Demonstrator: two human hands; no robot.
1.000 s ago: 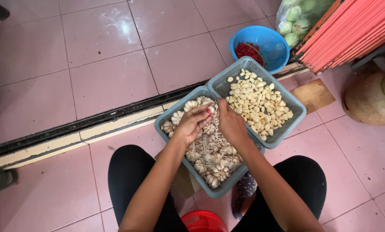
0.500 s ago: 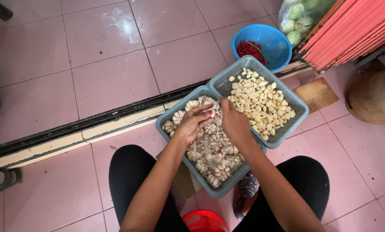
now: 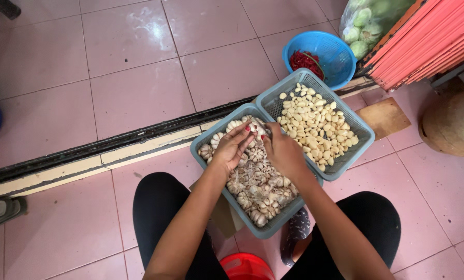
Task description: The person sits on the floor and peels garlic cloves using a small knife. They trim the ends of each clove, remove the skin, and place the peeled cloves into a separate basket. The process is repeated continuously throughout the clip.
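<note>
1. Left hand [image 3: 232, 148] and right hand [image 3: 284, 153] are held together over the near grey-blue basket [image 3: 273, 225] of unpeeled garlic [image 3: 258, 186].
2. A garlic piece [image 3: 257, 130] is pinched between the fingertips of both hands.
3. Peeled cloves [image 3: 315, 124] are piled in the far basket [image 3: 364, 135].
4. A blue bowl [image 3: 328, 49] with red chillies [image 3: 304, 59] is seen behind.

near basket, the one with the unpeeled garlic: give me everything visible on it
The near basket is a grey-blue rectangular tray of what looks like plastic, with slotted, mesh-like walls and rounded corners. It sits flat on the pink tile floor, turned diagonally, between the person's knees. It is heaped with garlic bulbs and papery skins. Its far long side meets the peeled-clove basket. The left hand and right hand work together over its far end.
</note>
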